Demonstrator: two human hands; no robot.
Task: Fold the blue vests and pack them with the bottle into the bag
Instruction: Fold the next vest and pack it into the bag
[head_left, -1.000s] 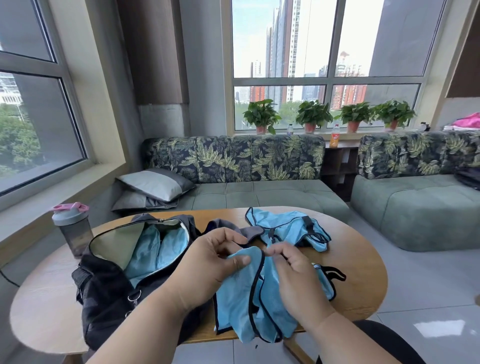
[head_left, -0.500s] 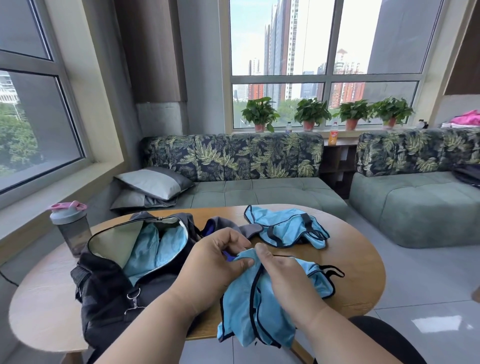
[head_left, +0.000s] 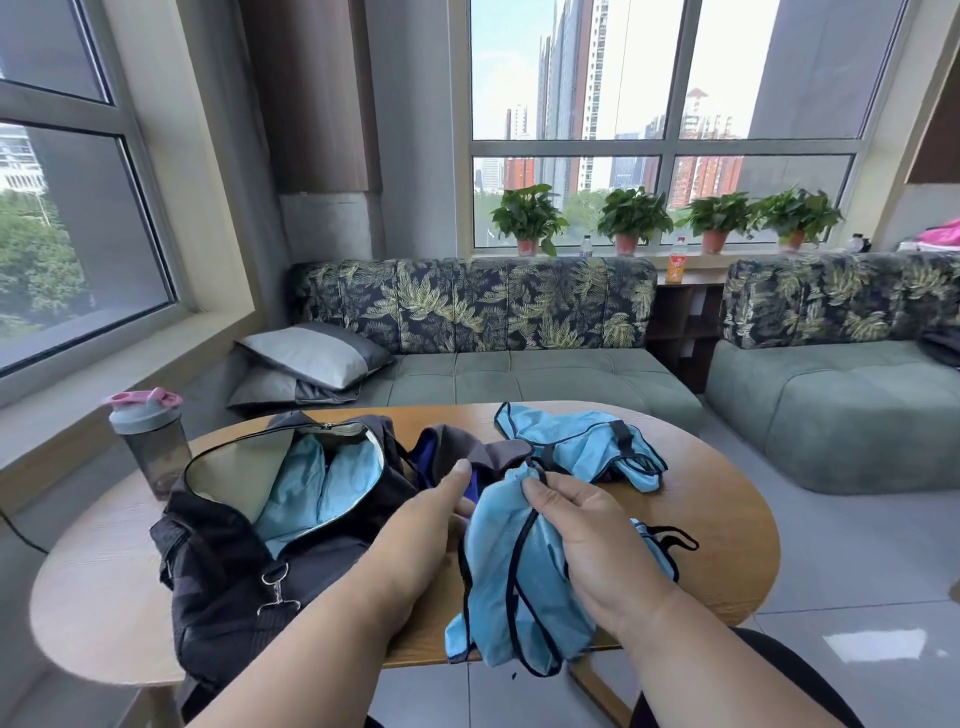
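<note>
Vests in blue mesh are what we count first: three show. Going left to right, one lies inside the bag (head_left: 244, 525), one hangs from our hands, and one sits crumpled at the far middle of the worktop (head_left: 727, 530).

At the far left, one bottle (head_left: 150, 441) with a pink-capped lid stands upright near the worktop's left rim, apart from the bag, with a strip of bare wood between them. The one black bag comes next, its zip mouth gaping wide, and its near end overhangs the front edge. The vest inside (head_left: 322, 488) fills the right half of the opening, while the pale lining shows on the left.

Our left hand (head_left: 426, 525) reaches in just right of the bag, thumb raised; its fingers curl under toward the cloth, and we cannot tell whether they hold it. A grey and purple garment (head_left: 457, 447) lies just behind that hand.

Our right hand (head_left: 587, 535) pinches the top of the held vest (head_left: 519, 582) between thumb and curled fingers (head_left: 540, 491), with a black trim strap running through the grip. This vest drapes over the front edge and hangs below it.

The far vest (head_left: 582, 441) lies beyond, near the back rim. To its right the wood runs bare to the rounded right end, the widest open stretch.
</note>
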